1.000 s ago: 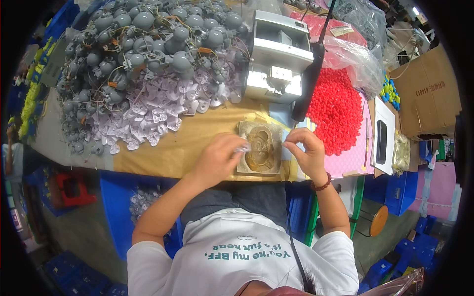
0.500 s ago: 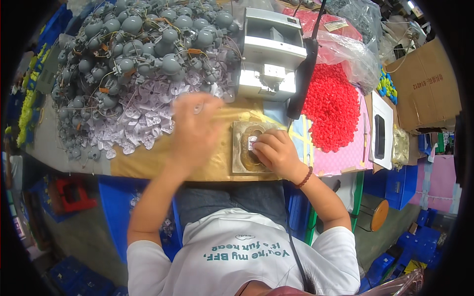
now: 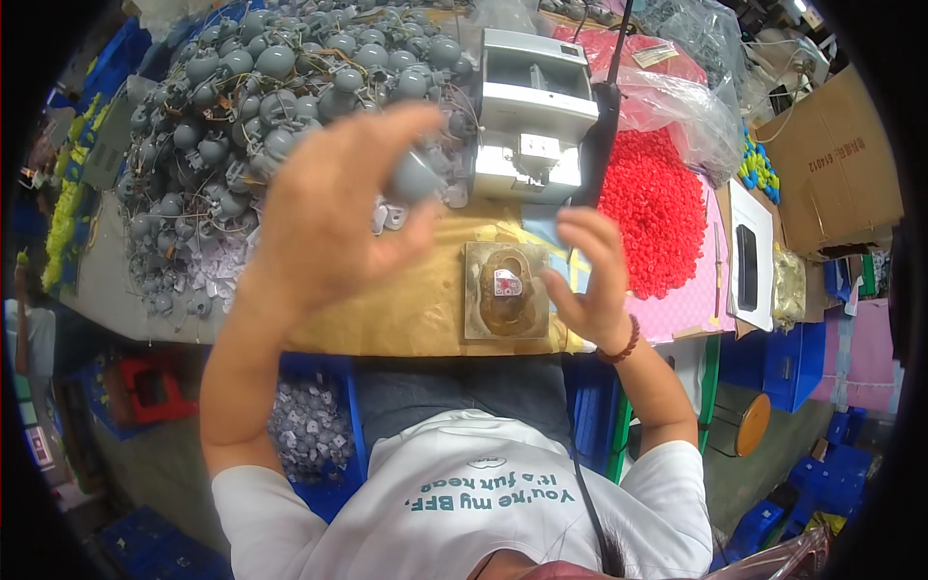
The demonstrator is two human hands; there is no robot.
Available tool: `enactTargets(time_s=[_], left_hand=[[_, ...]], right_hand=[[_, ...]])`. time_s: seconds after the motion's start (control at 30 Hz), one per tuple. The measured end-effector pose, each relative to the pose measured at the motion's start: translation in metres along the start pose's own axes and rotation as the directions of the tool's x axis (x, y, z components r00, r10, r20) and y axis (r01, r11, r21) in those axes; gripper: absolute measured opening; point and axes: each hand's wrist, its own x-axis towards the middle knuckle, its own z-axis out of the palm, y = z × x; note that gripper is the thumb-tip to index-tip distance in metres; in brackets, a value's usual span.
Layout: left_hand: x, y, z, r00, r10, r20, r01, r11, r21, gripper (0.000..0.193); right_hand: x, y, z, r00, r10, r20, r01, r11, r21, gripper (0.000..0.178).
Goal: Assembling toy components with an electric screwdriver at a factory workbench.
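Observation:
My left hand (image 3: 333, 198) is blurred above the front of the grey heap, its thumb and fingers around a grey ball-shaped part (image 3: 416, 176). My right hand (image 3: 597, 275) hovers just right of a square metal fixture block (image 3: 478, 324), fingers apart and nothing seen in them. In the block's oval recess lies a small white plastic piece (image 3: 508, 283) with a red spot on it. White plastic pieces (image 3: 217, 266) lie in a pile, partly hidden behind my left hand and forearm.
A heap of grey ball-shaped parts with thin wires (image 3: 275, 63) covers the left of the table. Beyond the block stands a white machine (image 3: 536, 106) with a black bar beside it. To the right are small red pieces (image 3: 657, 208), a white tray (image 3: 749, 261) and a cardboard box (image 3: 831, 174).
My right hand has let go of the white piece in the block and moved up and right, opening. My left hand has moved left and now holds a grey ball-shaped part.

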Motion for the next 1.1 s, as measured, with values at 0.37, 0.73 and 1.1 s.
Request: enactTargets(time_s=[0.37,0.73,1.1], left_hand=[[-0.091,0.066,0.064,0.764,-0.402,0.504,0.603,0.169,-0.780,0.038],[-0.134,0.070,0.140,0.714,-0.578,0.396,0.695,0.517,-0.500,0.046],[-0.124,0.062,0.157,0.814,-0.525,0.247,0.579,0.701,-0.417,0.038]], right_hand=[[-0.004,-0.042,-0.018,0.602,0.486,0.633,-0.796,0.304,0.524,0.031],[-0.048,-0.005,0.019,0.898,0.139,0.418,-0.106,0.989,-0.102,0.028],[-0.040,0.009,0.020,0.869,0.032,0.494,0.104,0.964,-0.244,0.040]])
